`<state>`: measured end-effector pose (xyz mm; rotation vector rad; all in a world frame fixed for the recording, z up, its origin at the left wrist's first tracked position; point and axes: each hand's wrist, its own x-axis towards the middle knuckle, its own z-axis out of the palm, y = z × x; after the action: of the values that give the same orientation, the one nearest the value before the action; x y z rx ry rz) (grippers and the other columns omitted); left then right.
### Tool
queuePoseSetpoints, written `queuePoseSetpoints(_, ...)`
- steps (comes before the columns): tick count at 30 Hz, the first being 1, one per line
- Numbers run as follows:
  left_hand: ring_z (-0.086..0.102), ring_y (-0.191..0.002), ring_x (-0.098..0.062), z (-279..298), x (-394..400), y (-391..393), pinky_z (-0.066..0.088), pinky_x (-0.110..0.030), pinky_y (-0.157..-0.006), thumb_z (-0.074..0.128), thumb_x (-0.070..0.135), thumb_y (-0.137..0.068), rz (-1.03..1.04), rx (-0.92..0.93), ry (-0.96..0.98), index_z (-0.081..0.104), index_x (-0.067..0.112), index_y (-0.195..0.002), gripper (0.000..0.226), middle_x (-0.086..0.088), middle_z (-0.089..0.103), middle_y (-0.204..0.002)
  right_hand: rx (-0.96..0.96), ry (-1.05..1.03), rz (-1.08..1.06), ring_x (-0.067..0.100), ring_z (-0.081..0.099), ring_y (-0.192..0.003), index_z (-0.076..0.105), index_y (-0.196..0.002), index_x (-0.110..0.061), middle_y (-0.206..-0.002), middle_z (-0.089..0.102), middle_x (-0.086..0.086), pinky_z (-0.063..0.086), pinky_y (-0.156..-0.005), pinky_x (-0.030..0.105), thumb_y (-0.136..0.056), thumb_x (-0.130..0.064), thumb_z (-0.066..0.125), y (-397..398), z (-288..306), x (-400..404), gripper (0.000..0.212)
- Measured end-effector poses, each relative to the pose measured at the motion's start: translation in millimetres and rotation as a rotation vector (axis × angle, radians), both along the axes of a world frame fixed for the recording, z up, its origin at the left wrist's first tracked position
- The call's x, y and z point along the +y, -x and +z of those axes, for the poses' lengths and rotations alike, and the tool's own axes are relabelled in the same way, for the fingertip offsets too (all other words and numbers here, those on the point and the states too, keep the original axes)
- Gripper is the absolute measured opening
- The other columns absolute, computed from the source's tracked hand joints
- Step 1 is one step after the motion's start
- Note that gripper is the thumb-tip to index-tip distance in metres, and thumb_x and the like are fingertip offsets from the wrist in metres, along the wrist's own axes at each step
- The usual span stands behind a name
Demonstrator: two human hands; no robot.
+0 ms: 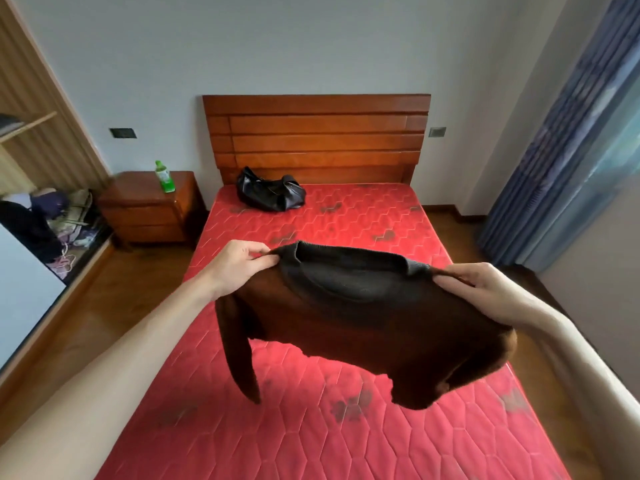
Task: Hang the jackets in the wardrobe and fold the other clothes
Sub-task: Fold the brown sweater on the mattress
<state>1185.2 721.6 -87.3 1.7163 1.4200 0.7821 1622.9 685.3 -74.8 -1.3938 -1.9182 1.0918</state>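
Brown knit sweater pinched by both hands.

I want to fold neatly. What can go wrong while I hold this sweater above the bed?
1. The left hand and right hand only pinch the sweater at its shoulders, so it may slip.
2. One sleeve hangs down and could bunch underneath when it is laid on the mattress.

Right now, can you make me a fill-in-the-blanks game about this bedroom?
1. Both hands, left hand and right hand, hold up a brown ____.
2. The green bottle stands on the ____.
3. The black bag lies on the red ____.

Missing words: sweater; nightstand; mattress.
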Motion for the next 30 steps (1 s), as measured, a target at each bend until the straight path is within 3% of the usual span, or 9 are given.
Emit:
queuePoseSetpoints(3, 0.074, -0.09, -0.022, 7.8, 0.5, 16.7, 0.052, -0.036, -0.089, 0.066, 0.028, -0.099, -0.12, -0.032, 0.384, 0.079, 0.01, -0.095, 0.022, -0.011, 0.079, -0.098, 0.187, 0.345, -0.002, 0.035, 0.058, -0.086, 0.074, -0.113, -0.001, -0.107, 0.069, 0.033, 0.05, -0.07, 0.034, -0.087, -0.054, 0.077, -9.1, 4.3, 4.6, 0.06)
queuePoseSetpoints(6, 0.072, -0.11, -0.035, 5.9, 4.9, 25.8, 0.053, -0.044, -0.103, 0.064, 0.027, -0.1, -0.176, -0.076, 0.584, 0.076, 0.007, -0.117, 0.029, -0.018, 0.075, -0.117, 0.214, 0.426, -0.029, 0.039, 0.053, -0.101, 0.074, -0.116, -0.001, -0.12, 0.066, 0.037, 0.049, -0.074, 0.032, -0.077, -0.056, 0.079, -14.0, -1.7, 20.6, 0.068)
queuePoseSetpoints(10, 0.072, -0.11, -0.028, -26.1, 24.1, 22.9, 0.053, -0.042, -0.103, 0.061, 0.035, -0.103, -0.117, 0.144, 0.439, 0.076, 0.008, -0.11, 0.032, -0.006, 0.077, -0.111, 0.146, 0.341, -0.057, 0.033, 0.065, -0.094, 0.076, -0.11, -0.006, -0.111, 0.074, 0.026, 0.057, -0.077, 0.037, -0.097, -0.043, 0.067, -0.5, -35.7, 50.6, 0.041)
queuePoseSetpoints(13, 0.069, -0.085, -0.013, -71.2, 42.2, 18.8, 0.053, -0.031, -0.081, 0.059, 0.035, -0.105, -0.078, 0.2, 0.362, 0.072, 0.019, -0.088, 0.026, 0.007, 0.073, -0.084, -0.143, 0.081, -0.04, 0.008, 0.063, -0.076, 0.075, -0.09, -0.019, -0.081, 0.072, -0.004, 0.053, -0.076, 0.045, -0.1, -0.043, 0.061, 13.0, -84.3, 73.1, 0.029)
queuePoseSetpoints(15, 0.063, -0.072, -0.01, -112.1, 55.3, 17.3, 0.046, -0.028, -0.069, 0.059, 0.033, -0.105, -0.029, 0.185, 0.365, 0.066, 0.02, -0.08, 0.029, 0.012, 0.064, -0.071, -0.27, 0.018, -0.032, 0.001, 0.062, -0.071, 0.068, -0.086, -0.029, -0.077, 0.069, -0.01, 0.052, -0.074, 0.042, -0.104, -0.035, 0.058, 17.9, -128.2, 87.6, 0.022)
queuePoseSetpoints(20, 0.049, -0.057, -0.013, -234.1, 89.1, 20.7, 0.035, -0.034, -0.063, 0.06, 0.054, -0.098, 0.153, 0.341, 0.298, 0.05, 0.025, -0.067, 0.044, 0.01, 0.046, -0.057, -0.36, -0.039, -0.089, 0.0, 0.064, -0.074, 0.053, -0.088, -0.052, -0.079, 0.064, -0.02, 0.048, -0.068, 0.026, -0.105, -0.039, 0.052, 27.5, -240.6, 125.5, 0.022)
queuePoseSetpoints(22, 0.047, -0.055, -0.013, -274.1, 103.1, 18.0, 0.033, -0.033, -0.06, 0.06, 0.06, -0.096, 0.222, 0.418, 0.274, 0.044, 0.022, -0.065, 0.051, 0.009, 0.043, -0.055, -0.4, -0.03, -0.105, 0.001, 0.063, -0.073, 0.053, -0.09, -0.042, -0.078, 0.063, -0.018, 0.048, -0.068, 0.031, -0.103, -0.048, 0.047, 30.1, -284.2, 142.6, 0.016)
queuePoseSetpoints(24, 0.045, -0.052, -0.012, -310.3, 119.4, 13.8, 0.032, -0.031, -0.056, 0.06, 0.062, -0.094, 0.274, 0.451, 0.258, 0.041, 0.021, -0.062, 0.055, 0.009, 0.041, -0.052, -0.454, -0.023, -0.137, 0.004, 0.063, -0.071, 0.052, -0.091, -0.032, -0.074, 0.063, -0.013, 0.05, -0.068, 0.038, -0.102, -0.054, 0.043, 31.9, -324.3, 163.1, 0.027)
queuePoseSetpoints(30, 0.045, -0.052, -0.016, -401.5, 182.3, 11.9, 0.034, -0.034, -0.053, 0.055, 0.049, -0.103, 0.295, 0.498, 0.15, 0.045, 0.018, -0.071, 0.046, 0.004, 0.045, -0.056, -0.647, -0.089, -0.135, 0.031, 0.068, -0.09, 0.054, -0.097, -0.028, -0.088, 0.071, -0.002, 0.051, -0.072, 0.045, -0.106, -0.051, 0.04, 38.7, -408.0, 248.4, 0.028)
